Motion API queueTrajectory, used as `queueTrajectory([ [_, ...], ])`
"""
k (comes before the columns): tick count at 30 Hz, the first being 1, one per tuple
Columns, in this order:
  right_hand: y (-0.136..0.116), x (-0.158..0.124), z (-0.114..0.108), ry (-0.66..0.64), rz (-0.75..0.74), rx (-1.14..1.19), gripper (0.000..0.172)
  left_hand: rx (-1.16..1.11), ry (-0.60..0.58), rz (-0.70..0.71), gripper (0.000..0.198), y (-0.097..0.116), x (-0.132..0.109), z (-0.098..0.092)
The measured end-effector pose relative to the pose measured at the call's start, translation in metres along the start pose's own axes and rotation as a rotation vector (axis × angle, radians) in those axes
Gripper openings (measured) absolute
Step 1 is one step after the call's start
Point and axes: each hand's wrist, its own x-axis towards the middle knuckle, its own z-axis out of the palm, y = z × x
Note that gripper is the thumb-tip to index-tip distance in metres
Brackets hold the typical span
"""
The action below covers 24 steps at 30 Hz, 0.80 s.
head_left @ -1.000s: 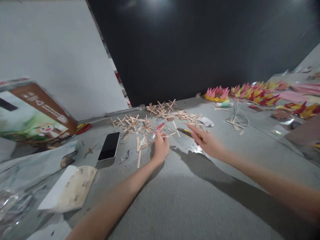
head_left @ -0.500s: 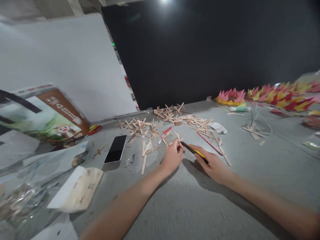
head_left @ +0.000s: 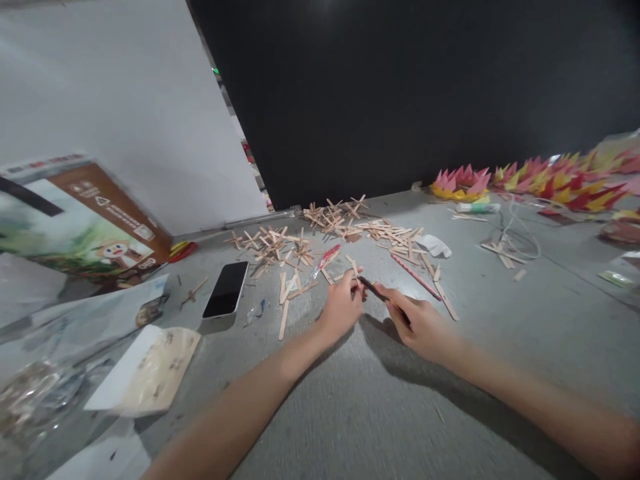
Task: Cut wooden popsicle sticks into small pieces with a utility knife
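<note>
My right hand point(head_left: 419, 324) is closed round a yellow and black utility knife point(head_left: 374, 291), its tip pointing left toward my other hand. My left hand point(head_left: 342, 308) pinches a wooden craft stick point(head_left: 353, 267) against the grey table point(head_left: 350, 413), fingers pressed together right beside the knife tip. Several loose craft sticks point(head_left: 290, 290) lie just left of that hand. A red pen point(head_left: 327, 257) rests beyond it, and a pink pencil point(head_left: 415, 276) lies to the right of the knife.
Heaps of glued stick crosses point(head_left: 280, 243) and plain sticks point(head_left: 390, 235) spread across the far table. A phone point(head_left: 226, 289) lies left, a printed box point(head_left: 85, 227) beyond it, plastic bags point(head_left: 40, 393) at near left. Pink and yellow paper flowers point(head_left: 530, 180), a glue stick point(head_left: 473, 207) and a cord point(head_left: 515, 233) sit far right.
My right hand came back from reaching over the sticks with the knife and settled next to my left hand. My left hand shifted slightly right and pinched a stick.
</note>
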Motion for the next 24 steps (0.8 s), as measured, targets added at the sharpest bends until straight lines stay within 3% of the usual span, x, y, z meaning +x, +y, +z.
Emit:
queueTrajectory([
  [4, -0.004, 0.003, -0.005, -0.030, 0.005, -0.030, 0.046, 0.065, -0.005, 0.061, 0.031, -0.002, -0.001, 0.000],
  [10, -0.009, 0.000, -0.001, 0.014, -0.014, -0.063, 0.046, -0.068, -0.005, 0.014, 0.028, 0.001, 0.000, 0.000],
  [17, -0.009, -0.005, 0.003, 0.031, -0.037, -0.110, 0.044, 0.036, 0.007, 0.121, 0.033, -0.003, -0.001, 0.000],
  [24, -0.008, -0.006, 0.008, 0.075, -0.085, -0.141, 0.046, -0.195, 0.011, 0.020, 0.031, 0.003, -0.001, -0.001],
])
